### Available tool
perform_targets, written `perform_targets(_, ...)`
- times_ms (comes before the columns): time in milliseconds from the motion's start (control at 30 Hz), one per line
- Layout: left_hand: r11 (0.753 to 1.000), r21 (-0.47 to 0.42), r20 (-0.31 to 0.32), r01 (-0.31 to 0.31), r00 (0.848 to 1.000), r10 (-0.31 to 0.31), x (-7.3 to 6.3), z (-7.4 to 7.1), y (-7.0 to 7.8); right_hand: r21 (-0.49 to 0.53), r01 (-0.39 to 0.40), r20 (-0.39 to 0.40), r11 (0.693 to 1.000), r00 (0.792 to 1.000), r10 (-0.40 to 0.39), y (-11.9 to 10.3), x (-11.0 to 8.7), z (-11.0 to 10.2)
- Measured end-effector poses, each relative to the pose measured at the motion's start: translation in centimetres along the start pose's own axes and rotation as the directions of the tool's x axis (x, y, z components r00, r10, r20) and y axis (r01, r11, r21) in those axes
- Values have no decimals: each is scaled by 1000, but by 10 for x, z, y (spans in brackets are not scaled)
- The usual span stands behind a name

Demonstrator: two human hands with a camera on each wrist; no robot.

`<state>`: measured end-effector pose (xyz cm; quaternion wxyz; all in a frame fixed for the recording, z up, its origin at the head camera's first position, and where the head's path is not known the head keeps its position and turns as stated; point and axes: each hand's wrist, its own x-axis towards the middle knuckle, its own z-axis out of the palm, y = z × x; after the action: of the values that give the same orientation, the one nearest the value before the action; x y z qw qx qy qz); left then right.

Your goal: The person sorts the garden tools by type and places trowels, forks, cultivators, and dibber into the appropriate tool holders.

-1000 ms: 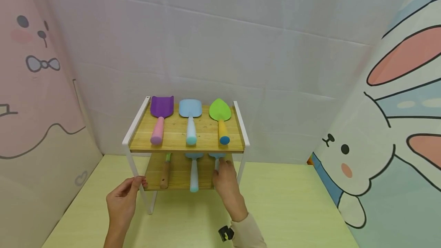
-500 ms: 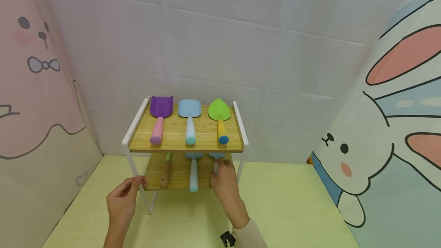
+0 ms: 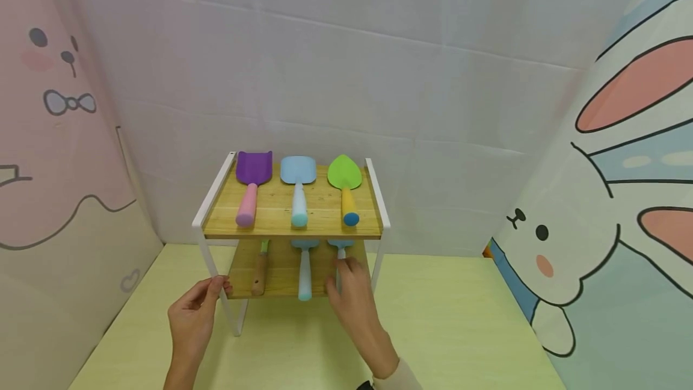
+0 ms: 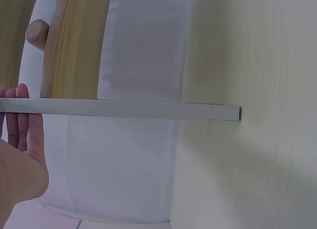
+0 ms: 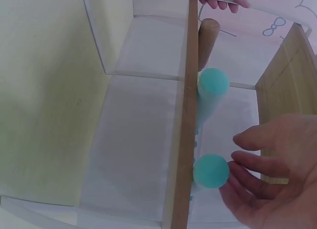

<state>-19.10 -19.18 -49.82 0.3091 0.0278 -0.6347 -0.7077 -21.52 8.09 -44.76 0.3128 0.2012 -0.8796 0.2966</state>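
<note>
My left hand holds the front left white leg of a two-tier wooden rack, thumb and fingers on either side of it. At the lower tier, my right hand is over the right-hand light blue toy shovel. Its fingers are spread loosely about the handle, whose teal end shows beside the fingertips in the right wrist view; contact is hard to tell. Left of it lie another light blue shovel and a wooden-handled tool with a green neck, its head hidden under the top tier.
On the upper tier lie a purple shovel with a pink handle, a light blue shovel and a green one with a yellow handle. The rack stands on a pale table before a white cloth backdrop.
My right hand has drawn back a little toward me and left, its fingers loosening, uncovering more of the right-hand light blue shovel's neck. The left hand stays on the rack leg.
</note>
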Motion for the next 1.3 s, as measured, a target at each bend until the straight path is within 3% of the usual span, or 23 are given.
perform_targets(333, 993, 71, -44, 95, 995, -92, -3, 1, 10, 109, 161, -100, 981, 984, -150, 9, -15, 2)
perform_targets(567, 976, 175, -20, 134, 991, -132, -9, -5, 17, 146, 177, -89, 973, 982, -165, 14, -28, 1)
perform_targets(700, 960, 279, 13, 25, 999, -30, -13, -10, 18, 161, 176, -81, 971, 983, -164, 16, -32, -3)
perform_targets(800, 908, 412, 28, -74, 997, 69, -16, -14, 19, 174, 172, -67, 969, 984, -163, 17, -36, -8)
perform_targets(933, 849, 513, 26, -130, 990, 136, -20, -19, 19, 193, 171, -59, 966, 985, -163, 21, -42, -17)
perform_targets(1133, 811, 550, 44, -201, 976, 212, -22, -26, 20, 171, 196, -91, 966, 979, -182, 32, -51, -25)
perform_targets(1300, 783, 546, 82, -297, 949, 303, -22, -31, 17, 156, 192, -88, 969, 980, -180, 43, -60, -30)
